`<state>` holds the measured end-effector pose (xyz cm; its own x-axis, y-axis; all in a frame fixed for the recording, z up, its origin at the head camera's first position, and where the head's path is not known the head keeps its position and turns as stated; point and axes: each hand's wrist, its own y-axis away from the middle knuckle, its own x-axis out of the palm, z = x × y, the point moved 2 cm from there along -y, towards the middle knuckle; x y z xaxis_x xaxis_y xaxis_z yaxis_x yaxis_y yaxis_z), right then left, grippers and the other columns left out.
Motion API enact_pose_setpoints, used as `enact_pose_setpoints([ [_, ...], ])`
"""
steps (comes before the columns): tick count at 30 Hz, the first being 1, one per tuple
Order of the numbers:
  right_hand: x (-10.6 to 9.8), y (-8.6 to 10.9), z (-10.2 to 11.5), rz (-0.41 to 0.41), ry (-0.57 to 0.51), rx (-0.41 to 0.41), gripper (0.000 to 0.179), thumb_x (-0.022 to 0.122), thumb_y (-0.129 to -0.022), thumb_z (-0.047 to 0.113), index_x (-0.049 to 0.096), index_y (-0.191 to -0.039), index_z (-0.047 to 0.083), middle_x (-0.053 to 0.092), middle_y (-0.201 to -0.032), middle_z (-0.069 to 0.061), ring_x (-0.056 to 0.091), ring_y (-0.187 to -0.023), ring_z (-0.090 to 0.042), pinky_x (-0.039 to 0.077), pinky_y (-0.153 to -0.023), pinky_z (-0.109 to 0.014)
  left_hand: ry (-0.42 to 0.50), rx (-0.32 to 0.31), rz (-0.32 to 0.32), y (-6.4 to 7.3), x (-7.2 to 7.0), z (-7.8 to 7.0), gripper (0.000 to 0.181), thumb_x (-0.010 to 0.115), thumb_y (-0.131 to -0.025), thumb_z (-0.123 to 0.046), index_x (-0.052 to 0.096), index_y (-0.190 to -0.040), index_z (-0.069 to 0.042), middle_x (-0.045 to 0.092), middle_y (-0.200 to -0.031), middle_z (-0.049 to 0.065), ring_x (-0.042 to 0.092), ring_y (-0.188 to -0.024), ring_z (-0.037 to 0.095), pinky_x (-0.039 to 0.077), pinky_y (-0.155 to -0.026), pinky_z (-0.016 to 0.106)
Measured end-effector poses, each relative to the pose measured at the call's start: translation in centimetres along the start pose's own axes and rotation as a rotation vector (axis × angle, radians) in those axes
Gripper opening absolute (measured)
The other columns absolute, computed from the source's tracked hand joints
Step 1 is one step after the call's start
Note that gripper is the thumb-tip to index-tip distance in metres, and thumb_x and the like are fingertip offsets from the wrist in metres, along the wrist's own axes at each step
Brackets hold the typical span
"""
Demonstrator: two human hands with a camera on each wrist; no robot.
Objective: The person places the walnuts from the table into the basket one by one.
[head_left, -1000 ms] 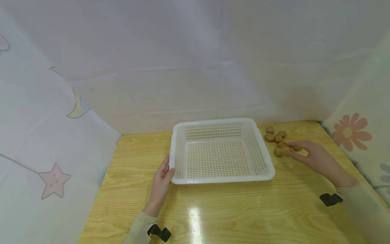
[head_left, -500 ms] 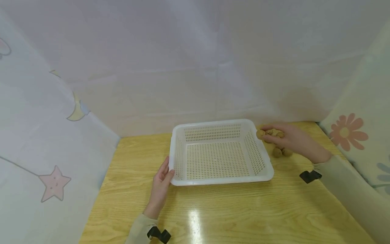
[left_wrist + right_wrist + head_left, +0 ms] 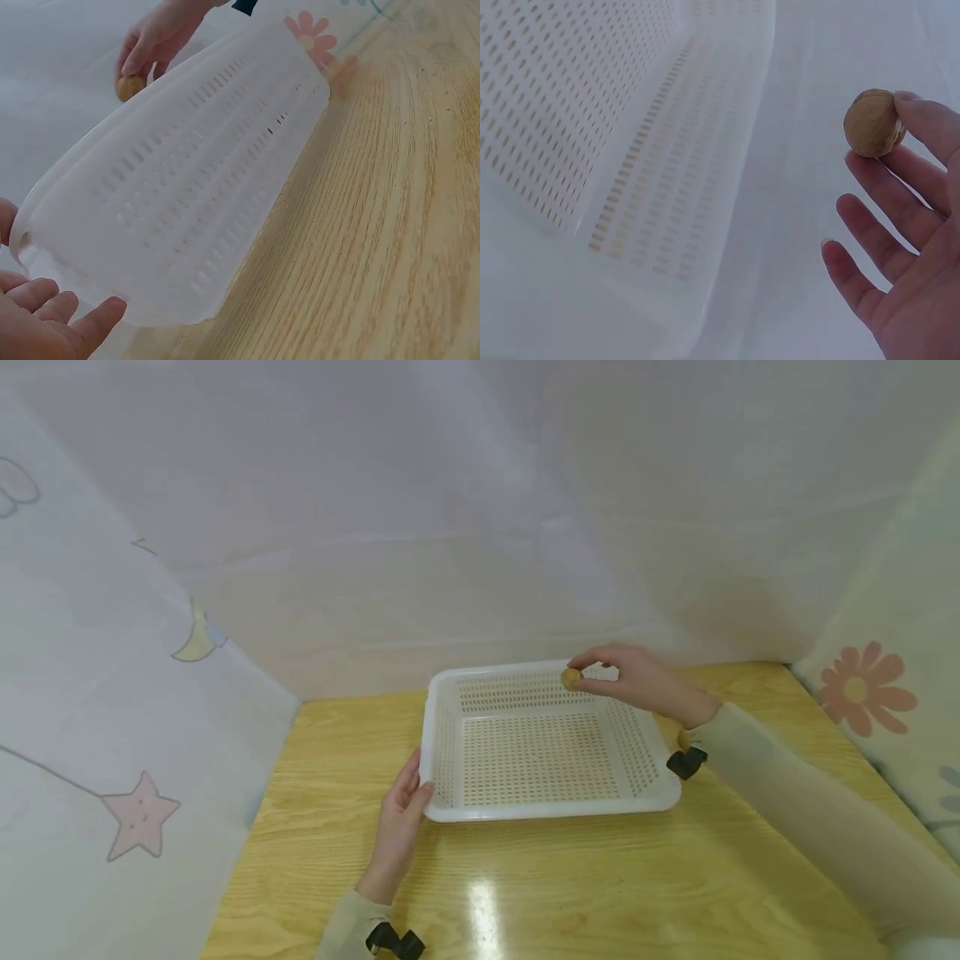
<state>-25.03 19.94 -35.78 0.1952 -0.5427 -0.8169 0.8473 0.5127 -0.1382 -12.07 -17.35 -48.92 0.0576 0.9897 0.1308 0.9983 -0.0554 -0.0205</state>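
Pale cloth backed the scene, and a yellow wood-grained table lay beneath my grip. At the centre, my right hand pinched one walnut between the thumb and nearest fingertips, the remaining fingers standing apart from it. From the head, the nut showed against the far wall of the white basket, near the rim; whether it hung over the opening or beyond the edge, I could not tell. Such a pinch bore on little of a rounded shell, so, in my judgement, uneven pressure could have let the walnut roll free. Release too near the rim could likewise have sent it glancing outside. Seen closely, the walnut was tan, nearly round and shallowly ridged. Below and left of my grip, the basket opened upward, its floor and walls pierced by rows of slots. Farther left and nearer my body, my left hand held the basket's end, thumb at the rim. Behind my right wrist, a round brown object showed only in part.
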Motion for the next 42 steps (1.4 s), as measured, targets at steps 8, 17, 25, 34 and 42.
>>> enact_pose_setpoints([
  [8, 3.3, -4.1, 1.4, 0.057, -0.127, -0.065, 0.038, 0.075, -0.098, 0.028, 0.071, -0.131, 0.009, 0.071, -0.128, -0.006, 0.062, -0.121, -0.032, 0.049, -0.103, -0.058, -0.001, 0.013, 0.011, 0.1, 0.1, -0.1, 0.063, 0.051, -0.109, -0.009, 0.022, -0.165, -0.002, 0.028, -0.169, 0.017, 0.038, -0.150, 0.037, 0.043, -0.116, 0.042],
  [17, 8.6, -7.7, 2.3, 0.167, -0.102, -0.112, 0.029, 0.074, -0.099, 0.028, 0.074, -0.122, 0.010, 0.073, -0.116, 0.000, 0.065, -0.107, -0.020, 0.057, -0.096, -0.044, 0.020, 0.004, 0.014, 0.3, 0.4, 0.0, 0.064, 0.051, -0.109, -0.009, 0.022, -0.165, -0.003, 0.026, -0.170, 0.016, 0.036, -0.151, 0.036, 0.042, -0.116, 0.040],
  [25, 14.0, -9.7, 1.4, 0.264, -0.009, -0.126, 0.022, 0.071, -0.101, 0.031, 0.076, -0.116, 0.015, 0.073, -0.110, 0.005, 0.066, -0.096, -0.012, 0.058, -0.086, -0.032, 0.015, 0.012, 0.033, 0.4, 1.1, 0.4, 0.064, 0.052, -0.108, -0.008, 0.022, -0.164, 0.001, 0.025, -0.168, 0.022, 0.034, -0.150, 0.040, 0.045, -0.114, 0.033],
  [34, 18.3, -11.2, 0.8, 0.236, 0.112, -0.138, 0.022, 0.071, -0.100, 0.029, 0.077, -0.116, 0.014, 0.075, -0.111, 0.002, 0.067, -0.098, -0.013, 0.059, -0.089, -0.035, 0.016, 0.022, 0.042, 0.4, 1.2, 0.5, 0.064, 0.051, -0.108, -0.007, 0.022, -0.164, -0.001, 0.026, -0.168, 0.020, 0.036, -0.150, 0.039, 0.045, -0.113, 0.033],
  [42, 18.5, -11.2, 1.5, 0.262, 0.108, -0.089, 0.024, 0.071, -0.100, 0.026, 0.075, -0.118, 0.010, 0.075, -0.115, -0.004, 0.069, -0.105, -0.019, 0.059, -0.095, -0.039, -0.005, 0.013, 0.030, 0.5, 1.2, 0.7, 0.063, 0.051, -0.109, -0.010, 0.023, -0.165, -0.003, 0.025, -0.170, 0.016, 0.035, -0.151, 0.037, 0.044, -0.114, 0.034],
])
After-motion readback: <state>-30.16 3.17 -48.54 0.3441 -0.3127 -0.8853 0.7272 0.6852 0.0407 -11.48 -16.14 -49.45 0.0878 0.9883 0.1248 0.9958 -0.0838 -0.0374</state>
